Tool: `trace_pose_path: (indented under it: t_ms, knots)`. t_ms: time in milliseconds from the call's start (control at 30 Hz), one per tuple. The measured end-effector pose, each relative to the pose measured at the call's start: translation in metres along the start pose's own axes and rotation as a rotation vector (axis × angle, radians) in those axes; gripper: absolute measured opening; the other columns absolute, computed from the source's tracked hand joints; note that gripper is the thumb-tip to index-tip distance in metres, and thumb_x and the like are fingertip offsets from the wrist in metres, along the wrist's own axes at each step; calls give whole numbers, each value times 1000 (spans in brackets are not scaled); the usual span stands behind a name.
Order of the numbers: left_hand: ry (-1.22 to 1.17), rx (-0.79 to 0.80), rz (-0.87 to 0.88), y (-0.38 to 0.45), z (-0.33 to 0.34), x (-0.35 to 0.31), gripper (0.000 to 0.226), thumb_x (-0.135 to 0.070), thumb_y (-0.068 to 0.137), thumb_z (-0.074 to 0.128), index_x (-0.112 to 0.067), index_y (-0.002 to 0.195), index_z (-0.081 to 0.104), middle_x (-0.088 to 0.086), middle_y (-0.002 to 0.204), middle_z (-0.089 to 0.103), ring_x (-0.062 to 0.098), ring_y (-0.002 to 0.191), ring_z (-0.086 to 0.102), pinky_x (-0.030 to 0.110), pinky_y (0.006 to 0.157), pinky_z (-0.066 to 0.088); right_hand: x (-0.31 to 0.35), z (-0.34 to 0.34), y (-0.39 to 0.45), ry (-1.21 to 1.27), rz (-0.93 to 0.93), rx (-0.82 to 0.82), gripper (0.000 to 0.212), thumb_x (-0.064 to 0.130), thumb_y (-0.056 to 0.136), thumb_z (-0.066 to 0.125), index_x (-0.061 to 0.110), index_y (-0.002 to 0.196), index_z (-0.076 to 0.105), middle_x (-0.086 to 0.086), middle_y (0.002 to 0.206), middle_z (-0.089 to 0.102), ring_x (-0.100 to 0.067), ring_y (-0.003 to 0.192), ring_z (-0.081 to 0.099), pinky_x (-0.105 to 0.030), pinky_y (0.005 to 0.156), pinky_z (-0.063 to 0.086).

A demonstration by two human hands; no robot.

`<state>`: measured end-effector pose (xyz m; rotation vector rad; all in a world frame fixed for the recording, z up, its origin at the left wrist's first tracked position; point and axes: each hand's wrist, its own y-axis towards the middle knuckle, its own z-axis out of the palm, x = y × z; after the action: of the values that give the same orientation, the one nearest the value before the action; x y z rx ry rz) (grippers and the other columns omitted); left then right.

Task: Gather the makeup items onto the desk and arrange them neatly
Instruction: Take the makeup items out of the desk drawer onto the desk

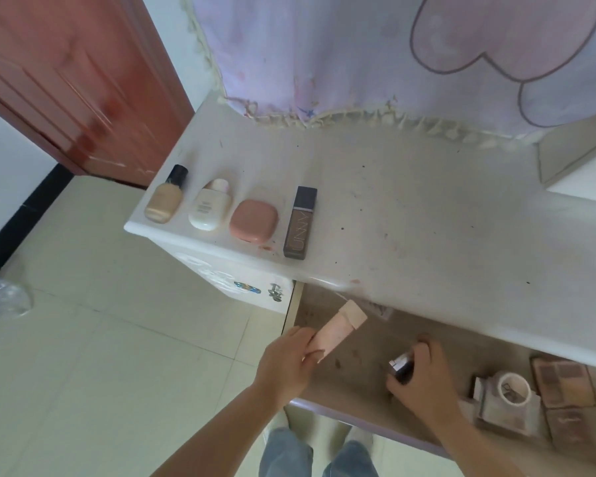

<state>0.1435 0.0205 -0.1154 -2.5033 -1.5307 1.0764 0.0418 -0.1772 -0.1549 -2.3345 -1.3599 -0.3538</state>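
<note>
On the white desk top (410, 215), near its left end, lie a beige foundation bottle (166, 196), a cream bottle (210, 210), a pink compact (254, 221) and a dark rectangular tube (300, 223) in a row. Below the desk an open drawer (358, 359) shows. My left hand (286, 363) grips a pink tube with a beige cap (341, 330) over the drawer's left part. My right hand (422, 376) is closed around a small dark, shiny container (401, 368) in the drawer. To the right in the drawer lie a white round jar (513, 390) and an eyeshadow palette (563, 385).
A lilac frilled cloth (358, 56) hangs over the back of the desk. A red-brown door (69, 80) stands at the left. A clear plastic bag (0, 301) lies on the tiled floor. My legs and shoes (317, 449) are below the drawer front.
</note>
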Motion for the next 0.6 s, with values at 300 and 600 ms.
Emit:
trace_pose_path:
  t_ms: [300, 600]
  knots:
    - [-201, -137, -48, 38, -44, -14, 21, -20, 85, 56, -20, 67, 45, -11, 61, 40, 19, 66, 43, 22, 59, 28, 69, -59, 24, 265, -205, -381, 49, 15, 54, 81, -3, 97, 63, -20, 106, 58, -22, 99, 50, -15, 92, 34]
    - [-378, -214, -165, 97, -58, -56, 34, -13, 89, 49, -10, 122, 46, 10, 115, 58, 26, 102, 55, 30, 82, 43, 88, -88, 129, -30, 119, -180, 44, 38, 81, 57, 20, 121, 53, -7, 125, 46, -30, 114, 37, -33, 84, 40]
